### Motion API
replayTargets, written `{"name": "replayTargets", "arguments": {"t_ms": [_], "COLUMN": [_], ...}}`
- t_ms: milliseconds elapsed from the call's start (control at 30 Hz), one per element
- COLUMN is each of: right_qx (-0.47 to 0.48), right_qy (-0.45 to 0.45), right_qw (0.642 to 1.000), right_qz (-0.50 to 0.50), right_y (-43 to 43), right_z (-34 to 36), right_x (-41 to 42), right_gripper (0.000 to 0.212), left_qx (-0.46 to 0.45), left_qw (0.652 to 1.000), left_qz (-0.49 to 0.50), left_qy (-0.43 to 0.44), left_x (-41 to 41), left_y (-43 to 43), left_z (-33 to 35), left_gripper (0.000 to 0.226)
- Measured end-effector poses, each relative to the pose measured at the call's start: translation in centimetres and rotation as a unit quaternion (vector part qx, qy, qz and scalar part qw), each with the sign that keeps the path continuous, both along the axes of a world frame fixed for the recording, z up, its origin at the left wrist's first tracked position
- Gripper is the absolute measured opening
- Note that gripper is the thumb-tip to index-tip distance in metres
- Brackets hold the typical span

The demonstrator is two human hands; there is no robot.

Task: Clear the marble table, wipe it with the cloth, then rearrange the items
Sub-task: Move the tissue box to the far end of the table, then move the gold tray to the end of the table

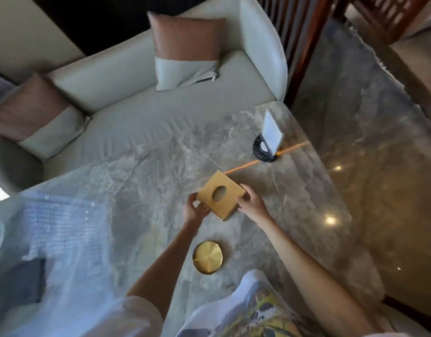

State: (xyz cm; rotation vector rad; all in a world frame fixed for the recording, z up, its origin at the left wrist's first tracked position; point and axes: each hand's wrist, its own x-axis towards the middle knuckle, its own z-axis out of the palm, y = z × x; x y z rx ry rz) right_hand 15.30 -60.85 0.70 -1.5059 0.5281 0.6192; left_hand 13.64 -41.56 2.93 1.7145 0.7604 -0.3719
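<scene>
at far left a dark flat object (19, 280) lay on the marble table (127, 190), blurred under window glare. behind the table stood a pale sofa (141, 98) with two cushions, one at left (36, 115) and one further right (187, 49). the left hand (195, 209) gripped the left corner of a gold box (220, 195), fingers curled around its edge. the box had an oval hole on top and sat tilted near the table's middle; whether it touched the marble could not be told. below it a round gold dish (207, 257) lay flat, apart from the box. the right hand (251, 203) clasped the box's right corner. further right, near the far edge, a small stand (268, 139) stood upright.
</scene>
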Motion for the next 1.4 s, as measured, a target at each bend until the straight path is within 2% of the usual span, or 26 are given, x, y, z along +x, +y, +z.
{"name": "replayTargets", "arguments": {"t_ms": [167,300,433,667,833,900,1033,1100,1233,1400], "right_qx": [0.038,0.023,0.009,-0.018,-0.009,0.012,0.009,-0.010,-0.017,-0.017], "right_qy": [0.046,0.045,0.037,0.030,0.024,0.038,0.074,0.082,0.100,0.123], "right_qw": [0.991,0.986,0.985,0.985,0.987,0.980,0.945,0.951,0.980,0.991], "right_qz": [-0.116,-0.160,-0.168,-0.172,-0.161,-0.194,-0.318,-0.299,-0.170,-0.044], "right_y": [-9.6,-15.4,-18.0,-17.6,-17.6,-17.5,-15.6,-13.6,-8.4,-1.0], "right_z": [2.0,3.1,3.5,2.2,2.7,2.4,0.9,-0.1,-1.5,-1.4], "right_x": [-2.7,-4.8,-5.9,-5.9,-6.6,-7.5,-10.4,-12.3,-15.5,-17.3], "right_gripper": [0.043,0.049,0.048,0.047,0.059,0.061,0.048,0.042,0.036,0.033], "left_qx": [-0.058,-0.058,-0.048,0.018,0.040,0.051,0.100,0.117,0.160,0.164], "left_qw": [0.992,0.984,0.974,0.962,0.962,0.967,0.975,0.978,0.978,0.981], "left_qz": [-0.107,-0.168,-0.220,-0.271,-0.270,-0.249,-0.196,-0.169,-0.121,-0.065], "left_qy": [-0.017,-0.009,-0.025,-0.030,0.005,0.014,0.005,0.015,0.060,0.078], "left_x": [0.5,0.1,-0.4,-0.8,-1.5,-2.3,-5.3,-7.6,-12.6,-19.5], "left_y": [-9.4,-15.5,-18.1,-16.3,-15.1,-13.3,-8.1,-5.1,0.7,6.1], "left_z": [-0.9,-1.3,-1.9,-3.9,-0.5,-0.3,0.0,0.3,0.4,1.2], "left_gripper": [0.035,0.030,0.032,0.030,0.049,0.046,0.031,0.025,0.018,0.016]}}
